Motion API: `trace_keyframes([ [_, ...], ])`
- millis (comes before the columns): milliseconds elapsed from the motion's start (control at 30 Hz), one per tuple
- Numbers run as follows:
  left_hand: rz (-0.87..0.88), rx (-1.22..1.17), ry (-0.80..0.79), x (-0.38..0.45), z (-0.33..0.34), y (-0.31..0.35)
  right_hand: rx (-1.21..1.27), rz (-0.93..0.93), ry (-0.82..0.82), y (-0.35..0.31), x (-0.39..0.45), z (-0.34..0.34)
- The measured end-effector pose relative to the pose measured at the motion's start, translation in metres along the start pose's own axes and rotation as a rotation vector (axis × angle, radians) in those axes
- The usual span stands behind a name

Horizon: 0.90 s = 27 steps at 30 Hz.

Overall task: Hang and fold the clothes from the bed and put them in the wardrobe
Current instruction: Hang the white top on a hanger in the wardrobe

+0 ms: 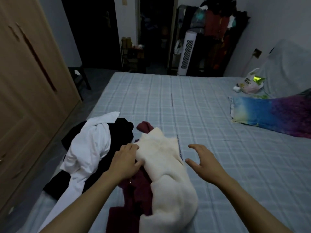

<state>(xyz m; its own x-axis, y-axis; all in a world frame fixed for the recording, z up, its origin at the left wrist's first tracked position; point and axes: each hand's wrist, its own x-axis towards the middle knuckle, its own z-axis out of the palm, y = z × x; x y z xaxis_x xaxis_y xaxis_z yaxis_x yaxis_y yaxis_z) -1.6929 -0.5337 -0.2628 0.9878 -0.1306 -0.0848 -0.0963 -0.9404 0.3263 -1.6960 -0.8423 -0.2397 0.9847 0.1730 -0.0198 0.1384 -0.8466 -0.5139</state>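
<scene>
Forearms: two bare forearms reach in from the bottom edge toward a heap of clothes on the bed.
Left hand [125, 161]: it rests palm down on the near-left edge of the fluffy cream-white sweater [165, 167]; the fingers [133, 147] are curled into the fabric and the thumb presses the sweater's side, so it grips the sweater.
Right hand [204, 161]: it hovers just right of the sweater, apart from it, fingers spread and lightly bent, holding nothing.
Dark maroon garment [134, 195]: it lies under the sweater, showing below the left hand and again as a small fold beyond the sweater's far end.
White cotton shirt [87, 148]: crumpled just left of the left hand, draped over a black garment [123, 130].
Bed [193, 105]: covered in a pale blue checked sheet; all the clothes lie on its left part.
Rainbow-coloured pillow [272, 115]: well beyond the right hand, to the right.
White plastic bag [251, 83]: farther than the pillow, against a grey-covered shape.
Light brown wooden wardrobe [25, 73]: stands left of the bed, doors closed.
</scene>
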Motion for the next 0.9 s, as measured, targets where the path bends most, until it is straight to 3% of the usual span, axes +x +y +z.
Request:
trace_keyframes([
  [500,-0.058,0.008,-0.080,0.088,0.022,-0.038,0.016,0.024,-0.091,0.029,0.098,0.033],
  [900,-0.016,0.066,-0.158,0.150,0.053,0.023,0.106,0.203,-0.092,0.127,0.129,0.035],
])
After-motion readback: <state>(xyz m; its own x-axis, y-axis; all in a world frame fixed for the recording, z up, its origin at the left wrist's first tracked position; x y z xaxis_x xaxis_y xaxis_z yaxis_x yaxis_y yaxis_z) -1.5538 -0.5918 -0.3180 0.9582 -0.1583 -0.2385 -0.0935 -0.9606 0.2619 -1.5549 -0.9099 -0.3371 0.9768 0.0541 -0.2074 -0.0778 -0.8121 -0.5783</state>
